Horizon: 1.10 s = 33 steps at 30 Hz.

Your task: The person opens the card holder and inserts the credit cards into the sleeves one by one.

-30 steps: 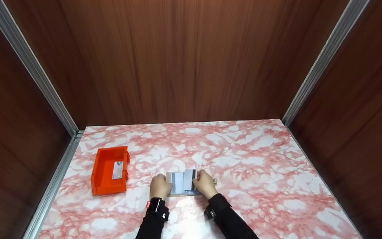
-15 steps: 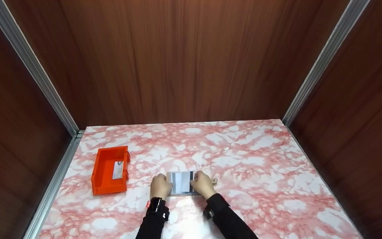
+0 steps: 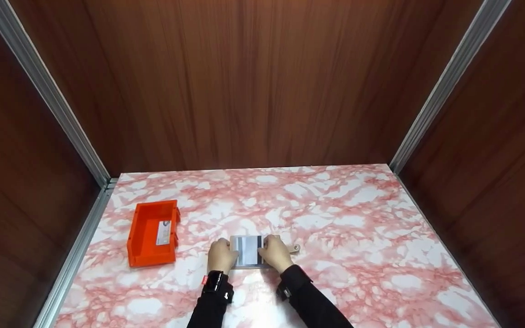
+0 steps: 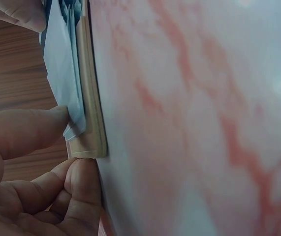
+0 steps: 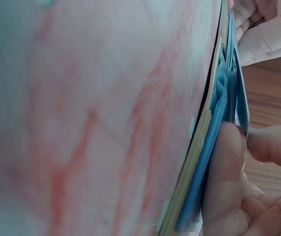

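An open beige card holder [image 3: 254,268] with bluish clear sleeves [image 5: 201,177] lies on the table between my hands. A pale card [image 3: 249,249] with a dark stripe down its right side lies over the sleeves. My right hand [image 3: 277,254] pinches the striped edge of that card between thumb and finger. At the holder's left end, my left hand [image 3: 220,256] keeps its thumb on the sleeve, its curled fingers at the corner of the beige cover [image 4: 90,142]. A snap strap [image 3: 294,248] sticks out past my right hand. How deep the card sits in a sleeve is unclear.
An orange bin [image 3: 152,260] with a white label [image 3: 163,232] stands to the left on the red-and-white marbled table [image 3: 344,218]. Brown wood-look panels [image 3: 253,91] with metal corner rails rise behind and at both sides.
My right hand has moved left with the card, which now lies flatter and closer to my left hand. More of the snap strap shows. My left hand has stayed about where it was.
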Each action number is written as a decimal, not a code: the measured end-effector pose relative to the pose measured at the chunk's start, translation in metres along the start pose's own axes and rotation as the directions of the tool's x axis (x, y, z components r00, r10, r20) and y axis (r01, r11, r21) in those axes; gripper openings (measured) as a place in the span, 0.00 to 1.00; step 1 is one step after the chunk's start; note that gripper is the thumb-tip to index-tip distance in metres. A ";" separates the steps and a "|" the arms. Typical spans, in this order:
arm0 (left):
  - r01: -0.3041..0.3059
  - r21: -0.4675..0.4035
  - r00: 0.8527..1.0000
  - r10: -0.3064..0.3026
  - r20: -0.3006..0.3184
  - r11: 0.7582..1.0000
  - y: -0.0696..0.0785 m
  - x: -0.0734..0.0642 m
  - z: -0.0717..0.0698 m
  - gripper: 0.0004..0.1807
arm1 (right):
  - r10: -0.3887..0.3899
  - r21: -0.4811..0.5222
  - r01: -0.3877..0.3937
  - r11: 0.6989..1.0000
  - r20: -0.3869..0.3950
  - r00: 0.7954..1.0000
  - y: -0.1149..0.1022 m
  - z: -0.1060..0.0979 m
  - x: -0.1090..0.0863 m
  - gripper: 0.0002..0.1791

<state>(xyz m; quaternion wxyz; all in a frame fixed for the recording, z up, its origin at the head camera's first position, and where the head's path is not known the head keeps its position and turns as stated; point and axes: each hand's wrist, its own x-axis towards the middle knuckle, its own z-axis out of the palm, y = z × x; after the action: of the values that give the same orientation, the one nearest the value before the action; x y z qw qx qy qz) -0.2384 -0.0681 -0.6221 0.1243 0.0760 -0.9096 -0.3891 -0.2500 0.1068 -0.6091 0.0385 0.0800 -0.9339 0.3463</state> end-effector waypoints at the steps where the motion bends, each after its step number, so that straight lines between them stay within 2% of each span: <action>1: -0.002 0.001 1.000 0.002 -0.001 1.000 0.000 0.000 0.000 0.14 | 0.000 -0.004 0.000 1.000 -0.002 1.000 0.000 0.000 0.000 0.10; 10: 0.012 0.000 1.000 -0.012 0.009 1.000 -0.001 0.001 0.000 0.14 | -0.031 -0.022 0.031 0.999 -0.007 0.999 -0.001 0.002 -0.001 0.13; 16: 0.014 -0.005 1.000 -0.014 0.015 1.000 0.001 0.001 -0.001 0.14 | -0.079 -0.042 0.078 0.996 -0.026 0.997 -0.002 0.004 -0.001 0.14; 23: 0.018 -0.025 1.000 -0.018 0.015 1.000 0.001 0.001 0.000 0.13 | -0.085 0.020 0.084 0.996 0.029 0.996 -0.003 0.004 -0.002 0.15; 24: 0.015 -0.024 1.000 -0.015 0.013 1.000 0.001 0.001 0.000 0.13 | -0.121 0.011 0.121 0.993 0.005 0.993 0.004 0.009 0.000 0.15; 27: 0.011 -0.019 1.000 -0.011 0.010 1.000 0.001 0.001 0.000 0.13 | -0.164 -0.013 0.164 0.986 -0.028 0.986 0.003 0.009 -0.001 0.14; 30: 0.009 -0.013 1.000 -0.009 0.011 1.000 0.000 0.001 0.000 0.12 | -0.170 -0.053 0.168 0.984 -0.023 0.985 0.000 0.009 -0.002 0.14; 31: 0.010 -0.011 1.000 -0.010 0.012 1.000 0.000 0.001 0.000 0.12 | -0.142 -0.057 0.141 0.988 -0.002 0.990 -0.008 0.004 -0.005 0.14; 33: 0.011 -0.011 1.000 -0.011 0.013 1.000 0.000 0.001 0.000 0.12 | -0.131 -0.071 0.132 0.989 0.014 0.991 -0.010 0.004 -0.005 0.16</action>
<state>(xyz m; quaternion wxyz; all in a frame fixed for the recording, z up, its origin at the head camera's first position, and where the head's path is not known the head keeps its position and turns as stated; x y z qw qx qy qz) -0.2393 -0.0683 -0.6219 0.1165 0.0778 -0.9079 -0.3951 -0.2432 0.0974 -0.6065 0.0599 0.1414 -0.9386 0.3089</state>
